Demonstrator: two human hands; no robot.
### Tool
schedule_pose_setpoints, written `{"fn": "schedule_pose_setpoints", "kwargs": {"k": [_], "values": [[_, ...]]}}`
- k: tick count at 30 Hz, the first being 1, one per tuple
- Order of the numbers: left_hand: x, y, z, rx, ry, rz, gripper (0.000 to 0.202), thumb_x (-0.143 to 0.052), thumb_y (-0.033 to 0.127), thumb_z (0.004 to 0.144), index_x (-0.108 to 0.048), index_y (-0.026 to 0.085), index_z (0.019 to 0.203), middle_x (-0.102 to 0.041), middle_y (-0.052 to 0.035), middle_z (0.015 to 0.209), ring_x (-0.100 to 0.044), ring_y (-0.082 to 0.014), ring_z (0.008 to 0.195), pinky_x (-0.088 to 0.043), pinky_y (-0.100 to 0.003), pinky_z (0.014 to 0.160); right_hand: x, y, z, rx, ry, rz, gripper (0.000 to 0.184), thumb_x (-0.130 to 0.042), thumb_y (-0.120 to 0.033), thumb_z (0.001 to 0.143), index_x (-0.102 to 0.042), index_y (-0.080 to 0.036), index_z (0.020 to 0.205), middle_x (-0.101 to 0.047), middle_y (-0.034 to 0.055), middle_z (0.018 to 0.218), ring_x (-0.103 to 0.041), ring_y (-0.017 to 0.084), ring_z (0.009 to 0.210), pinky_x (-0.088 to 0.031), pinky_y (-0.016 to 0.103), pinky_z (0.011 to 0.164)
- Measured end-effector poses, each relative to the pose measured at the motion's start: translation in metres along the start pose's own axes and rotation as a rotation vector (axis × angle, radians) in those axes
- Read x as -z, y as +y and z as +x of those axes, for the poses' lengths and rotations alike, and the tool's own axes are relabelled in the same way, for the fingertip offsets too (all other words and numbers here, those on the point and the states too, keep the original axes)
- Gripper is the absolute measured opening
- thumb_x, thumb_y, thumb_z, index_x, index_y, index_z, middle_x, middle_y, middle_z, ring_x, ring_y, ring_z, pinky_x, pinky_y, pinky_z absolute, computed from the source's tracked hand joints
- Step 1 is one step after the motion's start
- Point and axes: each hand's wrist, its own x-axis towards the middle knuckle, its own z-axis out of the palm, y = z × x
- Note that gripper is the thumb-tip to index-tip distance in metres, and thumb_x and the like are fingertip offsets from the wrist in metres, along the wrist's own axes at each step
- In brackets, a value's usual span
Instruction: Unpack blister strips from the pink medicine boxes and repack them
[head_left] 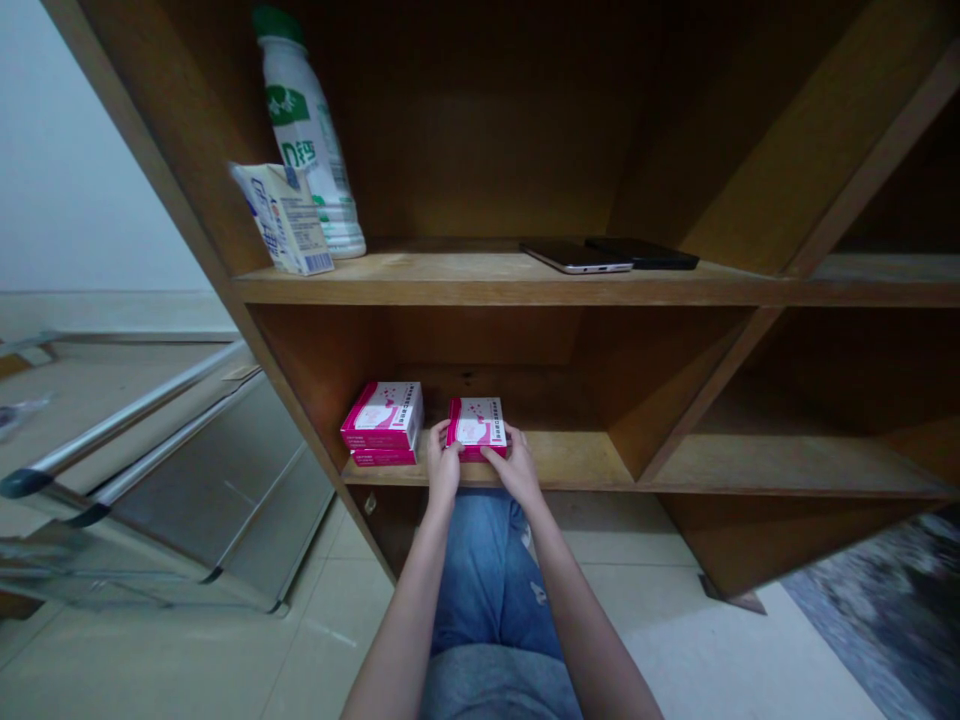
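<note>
A pink and white box (478, 422) lies on the lower shelf (570, 462) of a wooden bookcase. My left hand (442, 462) grips its left side and my right hand (514, 463) grips its right side, fingers closed against the box edges. Just to the left, two more pink boxes (384, 420) sit stacked one on the other, close to the held box but apart from it.
On the upper shelf (465, 280) stand a white bottle with a green cap (309, 130) and a small carton (285, 218) at the left, with two phones (611, 254) lying flat to the right. A metal-framed rack (150, 470) lies on the tiled floor at left. Empty compartments are at right.
</note>
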Motion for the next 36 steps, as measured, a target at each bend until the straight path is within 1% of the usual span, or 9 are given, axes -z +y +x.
{"fn": "schedule_pose_setpoints", "kwargs": {"k": [2,6,11,16,21,24,27,33,36], "values": [[-0.002,0.0,-0.003,-0.017,0.028,0.029,0.039,-0.046,0.007,0.066,-0.054,0.02,0.102,-0.062,-0.0054,0.103,-0.057,-0.02,0.099,-0.043,-0.035,0.091,0.0,-0.001,-0.001,-0.007,-0.001,-0.008,0.051,-0.064,-0.039,0.07,-0.053,-0.02,0.116,-0.058,0.0098,0.115,-0.054,0.026,0.108,-0.042,0.039,0.093],[-0.004,-0.004,-0.012,-0.168,0.063,0.19,0.029,-0.047,0.015,0.076,-0.055,0.021,0.103,-0.06,-0.0067,0.111,-0.052,-0.0222,0.111,-0.035,-0.04,0.101,0.001,-0.005,-0.001,-0.024,-0.007,-0.025,0.047,-0.059,-0.042,0.075,-0.053,-0.019,0.115,-0.058,0.0115,0.117,-0.053,0.027,0.11,-0.041,0.041,0.093],[-0.002,-0.008,-0.017,-0.214,0.061,0.243,0.029,-0.047,0.02,0.081,-0.052,0.02,0.11,-0.059,-0.0089,0.117,-0.052,-0.0234,0.113,-0.036,-0.043,0.101,0.0,-0.007,-0.002,-0.029,-0.001,-0.029,0.045,-0.055,-0.047,0.079,-0.053,-0.019,0.114,-0.057,0.0114,0.116,-0.051,0.027,0.111,-0.039,0.042,0.096],[0.003,-0.012,-0.014,-0.153,0.023,0.145,0.04,-0.052,0.018,0.079,-0.049,0.02,0.119,-0.059,-0.0093,0.12,-0.057,-0.0215,0.109,-0.041,-0.041,0.1,0.002,-0.003,-0.001,-0.016,-0.043,0.03,0.044,-0.056,-0.04,0.078,-0.052,-0.021,0.118,-0.056,0.0097,0.118,-0.05,0.025,0.113,-0.037,0.041,0.098],[0.008,-0.012,-0.011,-0.075,-0.072,-0.041,0.051,-0.054,0.019,0.078,-0.046,0.019,0.128,-0.05,-0.0108,0.136,-0.048,-0.0218,0.124,-0.037,-0.039,0.106,0.004,0.005,0.002,0.001,-0.098,0.115,0.05,-0.057,-0.036,0.076,-0.05,-0.021,0.123,-0.055,0.0091,0.12,-0.051,0.023,0.112,-0.038,0.038,0.098],[0.011,-0.01,-0.012,-0.038,-0.115,-0.097,0.059,-0.055,0.015,0.075,-0.043,0.021,0.132,-0.049,-0.0098,0.137,-0.047,-0.0219,0.125,-0.038,-0.038,0.105,0.003,0.008,0.004,-0.008,-0.118,0.144,0.052,-0.058,-0.035,0.075,-0.05,-0.022,0.124,-0.054,0.0087,0.122,-0.052,0.022,0.111,-0.039,0.037,0.097],[0.014,-0.009,-0.012,-0.04,-0.161,-0.106,0.065,-0.053,0.013,0.073,-0.039,0.022,0.136,-0.051,-0.0084,0.135,-0.048,-0.0208,0.125,-0.038,-0.037,0.105,0.005,0.01,0.004,-0.003,-0.14,0.149,0.056,-0.059,-0.031,0.072,-0.049,-0.023,0.126,-0.054,0.0078,0.122,-0.049,0.023,0.115,-0.036,0.039,0.1],[0.017,-0.012,-0.014,-0.022,-0.261,-0.1,0.09,-0.048,0.005,0.063,-0.016,0.023,0.146,-0.049,-0.008,0.137,-0.052,-0.017,0.12,-0.041,-0.034,0.101,0.013,0.005,0.002,0.04,-0.22,0.101,0.074,-0.06,-0.021,0.062,-0.042,-0.021,0.134,-0.051,0.0087,0.125,-0.046,0.026,0.117,-0.037,0.04,0.1],[0.019,-0.014,-0.016,-0.105,-0.26,-0.018,0.092,-0.048,0.005,0.061,-0.018,0.024,0.145,-0.049,-0.007,0.136,-0.052,-0.0184,0.119,-0.042,-0.035,0.1,0.014,0.002,0.0,0.061,-0.245,0.063,0.074,-0.062,-0.025,0.064,-0.04,-0.023,0.135,-0.051,0.0082,0.124,-0.047,0.027,0.116,-0.037,0.042,0.099]]}}
